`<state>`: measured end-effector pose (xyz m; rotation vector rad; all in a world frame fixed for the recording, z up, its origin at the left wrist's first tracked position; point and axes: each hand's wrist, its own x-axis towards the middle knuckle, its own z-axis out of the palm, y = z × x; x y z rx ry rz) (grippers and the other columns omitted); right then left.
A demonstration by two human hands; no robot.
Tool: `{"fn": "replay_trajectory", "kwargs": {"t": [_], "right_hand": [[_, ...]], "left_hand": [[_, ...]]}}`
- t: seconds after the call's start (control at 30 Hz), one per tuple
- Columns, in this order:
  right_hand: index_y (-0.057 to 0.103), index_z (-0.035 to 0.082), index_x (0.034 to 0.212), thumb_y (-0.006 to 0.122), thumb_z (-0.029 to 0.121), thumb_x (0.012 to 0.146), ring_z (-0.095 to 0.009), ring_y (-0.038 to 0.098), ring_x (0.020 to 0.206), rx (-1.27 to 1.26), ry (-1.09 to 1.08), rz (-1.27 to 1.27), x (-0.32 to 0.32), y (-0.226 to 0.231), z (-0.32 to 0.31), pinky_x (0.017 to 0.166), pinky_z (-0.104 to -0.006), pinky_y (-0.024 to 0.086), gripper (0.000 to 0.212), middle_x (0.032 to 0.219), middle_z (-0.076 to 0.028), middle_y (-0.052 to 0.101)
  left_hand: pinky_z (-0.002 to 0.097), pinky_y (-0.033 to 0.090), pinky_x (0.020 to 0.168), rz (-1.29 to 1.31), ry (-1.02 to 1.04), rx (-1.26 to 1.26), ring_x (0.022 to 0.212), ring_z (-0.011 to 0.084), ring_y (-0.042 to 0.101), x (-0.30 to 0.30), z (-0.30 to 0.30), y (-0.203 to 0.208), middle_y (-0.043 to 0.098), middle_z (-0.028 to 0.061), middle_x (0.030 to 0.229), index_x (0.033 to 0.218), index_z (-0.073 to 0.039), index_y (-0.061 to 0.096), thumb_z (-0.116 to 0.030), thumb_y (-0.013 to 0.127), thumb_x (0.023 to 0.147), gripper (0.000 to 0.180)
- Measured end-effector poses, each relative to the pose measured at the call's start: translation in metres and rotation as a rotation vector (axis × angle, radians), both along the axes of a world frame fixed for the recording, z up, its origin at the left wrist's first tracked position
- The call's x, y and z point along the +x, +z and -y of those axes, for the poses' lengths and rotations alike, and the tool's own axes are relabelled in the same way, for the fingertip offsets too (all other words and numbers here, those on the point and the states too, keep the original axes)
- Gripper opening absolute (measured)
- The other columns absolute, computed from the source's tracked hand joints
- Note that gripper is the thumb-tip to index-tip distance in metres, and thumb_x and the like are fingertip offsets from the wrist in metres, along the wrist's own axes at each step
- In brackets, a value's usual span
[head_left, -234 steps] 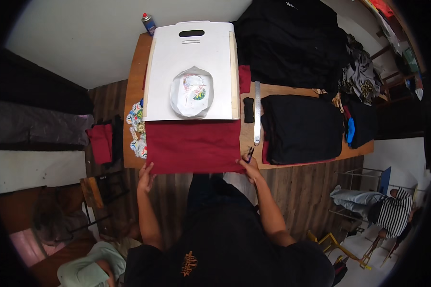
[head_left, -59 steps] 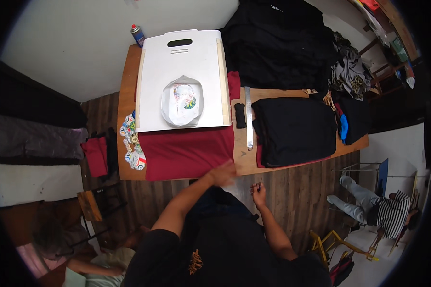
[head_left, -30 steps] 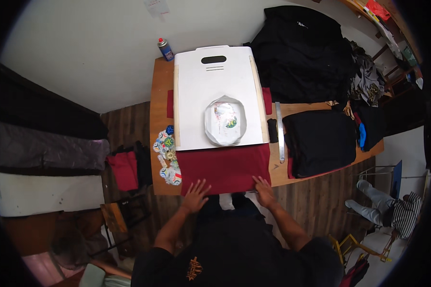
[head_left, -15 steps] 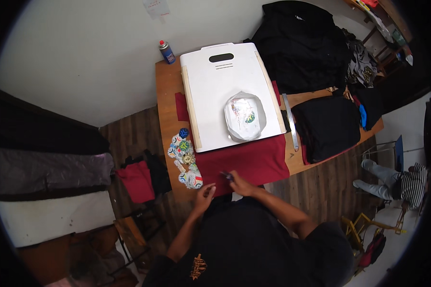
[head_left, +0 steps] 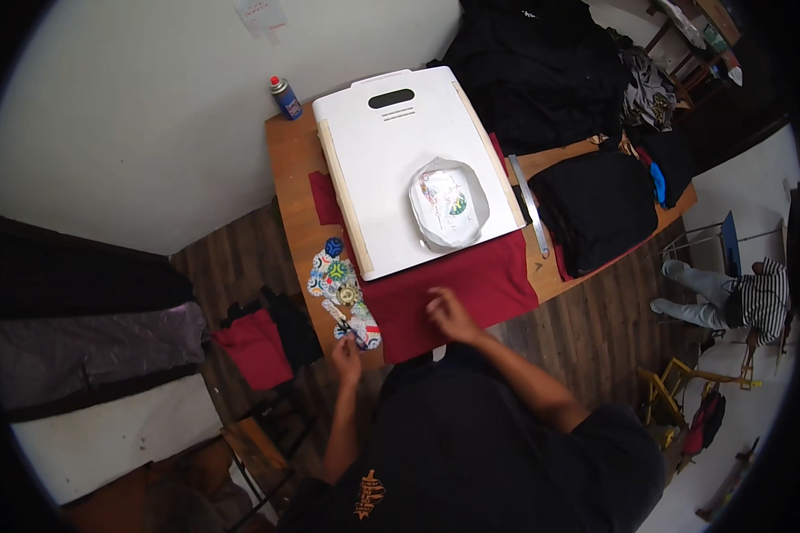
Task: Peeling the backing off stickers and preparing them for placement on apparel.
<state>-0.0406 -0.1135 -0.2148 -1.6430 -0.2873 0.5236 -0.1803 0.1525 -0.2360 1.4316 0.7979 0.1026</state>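
Near the table's left front corner, my left hand [head_left: 348, 357] pinches a small dark tool [head_left: 347, 332], whose kind is too small to make out. It is at the front end of a loose pile of round colourful patches [head_left: 332, 277]. My right hand [head_left: 452, 316] hovers over or rests on the dark red cloth [head_left: 498, 277], fingers loosely bent and apart, with nothing seen in them. That cloth lies under a large white board [head_left: 356, 142] with a handle slot. On the board stands a white paper-lined bowl [head_left: 478, 218] containing patch-like pieces.
A blue spray can [head_left: 285, 99] with a red cap stands at the far left corner. Right of the board lie a metal ruler [head_left: 530, 206] and folded black garments [head_left: 594, 213]. Red and black cloth [head_left: 258, 346] is left of the table. Another person [head_left: 756, 298] is at the far right.
The small dark tool has passed from my right hand to my left. My left hand has moved left to the patches; my right hand is emptied over the red cloth. The view has shifted slightly.
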Motion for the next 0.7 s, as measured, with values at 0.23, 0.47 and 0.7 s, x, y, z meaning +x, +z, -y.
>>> {"fn": "replay_trajectory", "kwargs": {"t": [0.23,0.47,0.7], "right_hand": [[0.048,0.003,0.121,0.05,0.026,0.102,-0.014,0.06,0.069,-0.06,-0.539,0.054,0.094,0.085,0.046,0.059,-0.0265,0.05,0.03,0.088,-0.007,0.057],[0.045,0.003,0.122,0.055,0.038,0.099,-0.017,0.062,0.057,-0.27,-0.432,-0.094,0.124,0.105,0.026,0.054,-0.0273,0.049,0.043,0.07,-0.01,0.062],[0.04,0.002,0.125,0.061,0.034,0.095,-0.02,0.062,0.049,-0.232,-0.508,-0.302,0.135,0.128,0.014,0.041,-0.0306,0.046,0.048,0.075,-0.012,0.064]], "left_hand": [[0.0222,0.046,0.055,-0.075,-0.173,0.134,0.063,0.0055,0.055,0.021,-0.041,-0.004,0.061,-0.0015,0.075,0.098,0.004,0.065,-0.02,0.065,0.094,0.024],[0.0274,0.047,0.058,-0.181,-0.229,0.374,0.061,0.0104,0.055,0.018,-0.034,-0.011,0.059,0.003,0.069,0.106,-0.002,0.065,-0.014,0.077,0.082,0.03],[0.0265,0.046,0.058,0.0,-0.203,0.814,0.063,0.0108,0.054,0.038,-0.005,0.045,0.055,0.001,0.07,0.106,-0.003,0.065,-0.014,0.075,0.084,0.026]]}}
